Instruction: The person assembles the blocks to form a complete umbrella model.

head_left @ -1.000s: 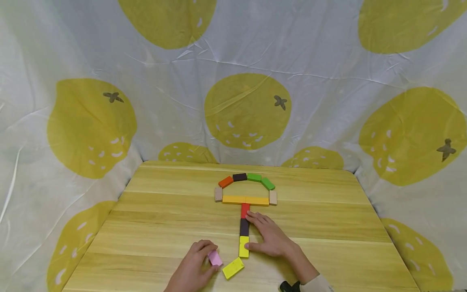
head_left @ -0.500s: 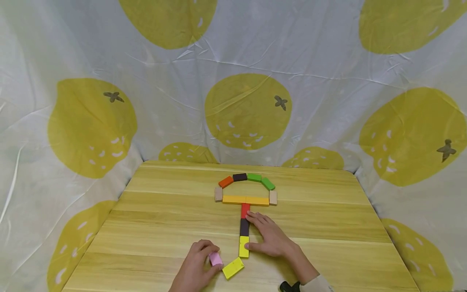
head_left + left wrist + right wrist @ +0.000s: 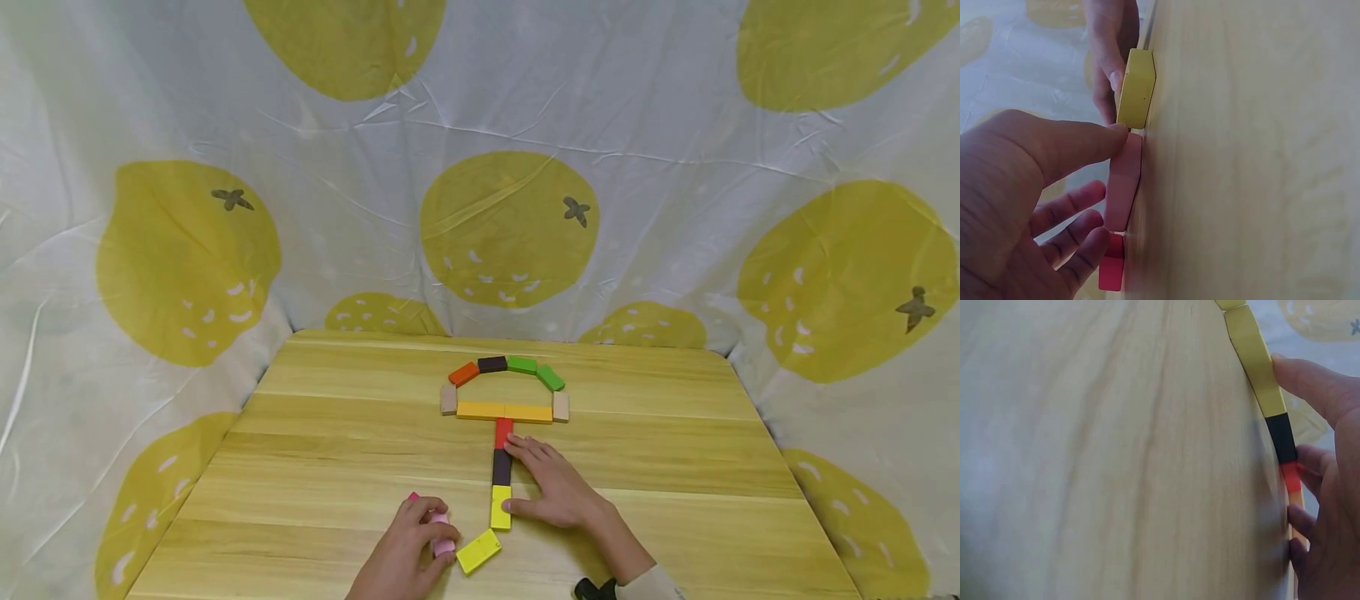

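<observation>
My left hand (image 3: 405, 546) holds a light pink block (image 3: 444, 547) on the table, thumb at its near end and a finger across it. A darker pink block (image 3: 1112, 262) lies beside that hand, against the light pink one's far end in the left wrist view. Just right of the thumb, a yellow block (image 3: 478, 552) lies slanted. My right hand (image 3: 558, 487) rests along a column of blocks, fingers extended: fingertips touch the red block (image 3: 503, 432), and the thumb touches another yellow block (image 3: 500, 508). A black block (image 3: 502, 467) sits between those two.
Beyond the column, two orange blocks (image 3: 480, 410) form a crossbar. Wooden blocks (image 3: 448, 400) stand at its ends. An arch of orange-red, black and green blocks (image 3: 522, 364) curves behind on the wooden table (image 3: 675, 433). A lemon-print cloth (image 3: 660, 233) hangs around the table.
The left hand has shifted slightly right and turned the light pink block nearer to upright in the head view. The darker pink block now shows behind its fingers. My right hand stays still.
</observation>
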### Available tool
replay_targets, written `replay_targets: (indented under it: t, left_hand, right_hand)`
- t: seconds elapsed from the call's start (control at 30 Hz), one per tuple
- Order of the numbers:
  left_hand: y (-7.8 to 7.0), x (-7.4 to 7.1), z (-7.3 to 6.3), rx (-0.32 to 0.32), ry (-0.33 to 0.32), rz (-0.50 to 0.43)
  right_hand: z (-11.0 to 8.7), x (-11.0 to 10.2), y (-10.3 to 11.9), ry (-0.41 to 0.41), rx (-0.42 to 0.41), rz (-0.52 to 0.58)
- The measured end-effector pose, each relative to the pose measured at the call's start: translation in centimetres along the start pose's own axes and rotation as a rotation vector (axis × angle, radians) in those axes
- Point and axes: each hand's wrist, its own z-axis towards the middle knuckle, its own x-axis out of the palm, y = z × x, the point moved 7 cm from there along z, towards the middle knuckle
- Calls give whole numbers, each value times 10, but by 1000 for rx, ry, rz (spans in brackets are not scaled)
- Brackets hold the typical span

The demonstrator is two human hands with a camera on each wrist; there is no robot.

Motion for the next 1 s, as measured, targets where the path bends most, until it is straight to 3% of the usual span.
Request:
replay_targets:
  t: [0.13,0.37,1.0]
  left_hand:
    - [-1,0,-1,31,5,-9]
    - [1,3,-3,21,72,-55]
    - [-3,3,-1,32,55,-31]
  right_hand:
    - [0,0,0,0,-1,4]
    - [0,2,1,6,-2,2]
    - [-1,0,1,5,15,10]
